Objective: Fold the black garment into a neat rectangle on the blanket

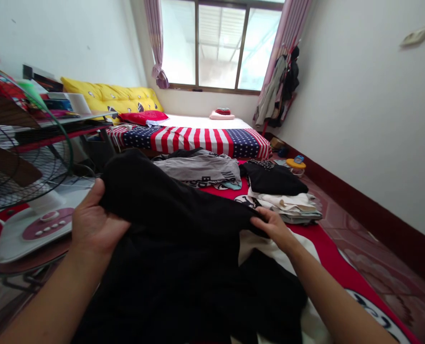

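The left hand [95, 222] grips one edge of a black garment [172, 229], and the right hand [275, 227] pinches the opposite edge, holding it spread above a red mat [332, 258]. Beyond lie a grey shirt [201, 168] and a stack of folded clothes [287, 198]; a fan [22, 157] stands left, a bed [198, 136] behind.

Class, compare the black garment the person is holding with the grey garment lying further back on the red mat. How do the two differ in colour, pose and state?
The black garment is plain and dark; the grey garment is lighter and carries black lettering. The black one is lifted and gripped by the left hand and right hand; the grey one lies untouched. The black one hangs bunched; the grey one lies spread fairly flat. Both are soft clothing, unfolded.
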`<state>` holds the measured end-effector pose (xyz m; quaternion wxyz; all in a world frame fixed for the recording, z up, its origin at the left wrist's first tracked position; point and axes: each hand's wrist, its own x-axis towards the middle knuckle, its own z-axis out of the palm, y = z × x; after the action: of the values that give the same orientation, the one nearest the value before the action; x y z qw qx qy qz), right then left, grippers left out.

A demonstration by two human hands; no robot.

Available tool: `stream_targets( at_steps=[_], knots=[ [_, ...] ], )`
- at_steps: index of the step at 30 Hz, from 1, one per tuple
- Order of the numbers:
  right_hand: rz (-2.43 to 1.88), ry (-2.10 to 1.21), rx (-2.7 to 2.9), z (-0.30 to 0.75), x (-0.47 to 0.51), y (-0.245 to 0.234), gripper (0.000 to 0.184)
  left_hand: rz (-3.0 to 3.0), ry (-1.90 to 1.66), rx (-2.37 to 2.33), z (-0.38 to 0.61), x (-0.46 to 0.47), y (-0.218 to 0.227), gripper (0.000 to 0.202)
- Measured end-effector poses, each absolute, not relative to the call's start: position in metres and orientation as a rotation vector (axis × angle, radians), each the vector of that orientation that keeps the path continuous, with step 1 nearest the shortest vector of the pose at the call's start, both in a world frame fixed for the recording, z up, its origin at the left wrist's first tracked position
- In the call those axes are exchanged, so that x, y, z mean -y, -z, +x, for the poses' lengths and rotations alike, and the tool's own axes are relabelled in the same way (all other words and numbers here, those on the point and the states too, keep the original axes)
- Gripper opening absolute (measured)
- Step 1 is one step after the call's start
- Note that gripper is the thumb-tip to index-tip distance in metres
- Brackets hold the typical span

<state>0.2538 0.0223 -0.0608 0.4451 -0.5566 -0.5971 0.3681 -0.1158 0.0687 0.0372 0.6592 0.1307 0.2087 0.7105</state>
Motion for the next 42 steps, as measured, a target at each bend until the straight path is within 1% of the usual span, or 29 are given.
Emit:
stream_targets(
  at_steps=[4, 8, 12, 14, 17, 19, 21, 24, 28, 30, 32, 34, 35, 36, 37, 39, 40, 42],
  knots=[
    [-1.263, -0.958, 1.122, 0.268, -0.032, 0.048, 0.036, 0.469, -1.653, -0.426, -0.120, -0.074, -0.036, 0.039],
    [-1.256, -0.919, 1.127, 0.272, -0.037, 0.052, 0.036, 0.466, -1.626, -0.493, -0.122, -0.081, -0.019, 0.039],
    [-1.292, -0.882, 1.166, 0.283, -0.034, 0.070, 0.036, 0.408, -1.617, -0.550, -0.125, -0.090, 0.017, 0.034],
    [-1.366, -0.819, 1.193, 0.292, -0.032, 0.084, 0.038, 0.293, -1.599, -0.674, -0.125, -0.094, 0.043, 0.030],
    [-1.537, -0.724, 1.210, 0.306, -0.031, 0.106, 0.043, 0.134, -1.502, -0.907, -0.127, -0.097, 0.080, 0.035],
    [-1.625, -0.680, 1.202, 0.311, -0.032, 0.117, 0.044, 0.116, -1.454, -0.996, -0.129, -0.099, 0.097, 0.033],
    [-1.679, -0.617, 1.208, 0.313, -0.034, 0.120, 0.046, 0.130, -1.464, -1.025, -0.132, -0.101, 0.105, 0.024],
    [-1.749, -0.441, 1.255, 0.312, -0.039, 0.115, 0.047, 0.138, -1.506, -1.056, -0.135, -0.103, 0.105, 0.014],
    [-1.814, -0.193, 1.268, 0.309, -0.041, 0.110, 0.046, 0.220, -1.513, -1.201, -0.139, -0.104, 0.108, 0.015],
    [-1.914, -0.140, 1.323, 0.310, -0.041, 0.111, 0.041, 0.368, -1.519, -1.333, -0.145, -0.104, 0.114, 0.025],
    [-2.003, -0.080, 1.423, 0.307, -0.041, 0.110, 0.034, 0.617, -1.484, -1.522, -0.154, -0.103, 0.119, 0.043],
    [-1.967, 0.055, 1.492, 0.298, -0.040, 0.103, 0.027, 0.990, -1.398, -1.740, -0.165, -0.103, 0.118, 0.062],
    [-1.892, 0.124, 1.515, 0.290, -0.040, 0.097, 0.025, 1.216, -1.354, -1.845, -0.170, -0.103, 0.115, 0.067],
    [-1.795, 0.165, 1.545, 0.279, -0.040, 0.089, 0.023, 1.454, -1.316, -1.934, -0.172, -0.103, 0.110, 0.065],
    [-1.694, 0.160, 1.598, 0.265, -0.039, 0.082, 0.021, 1.682, -1.285, -2.000, -0.172, -0.103, 0.104, 0.057],
    [-1.499, 0.050, 1.769, 0.234, -0.037, 0.068, 0.018, 2.067, -1.235, -1.984, -0.163, -0.103, 0.091, 0.032],
    [-1.420, -0.011, 1.864, 0.219, -0.036, 0.064, 0.018, 2.210, -1.189, -1.893, -0.155, -0.103, 0.086, 0.024],
    [-1.330, -0.078, 2.044, 0.192, -0.034, 0.065, 0.021, 2.398, -1.008, -1.626, -0.135, -0.105, 0.083, 0.026]
  ],
)
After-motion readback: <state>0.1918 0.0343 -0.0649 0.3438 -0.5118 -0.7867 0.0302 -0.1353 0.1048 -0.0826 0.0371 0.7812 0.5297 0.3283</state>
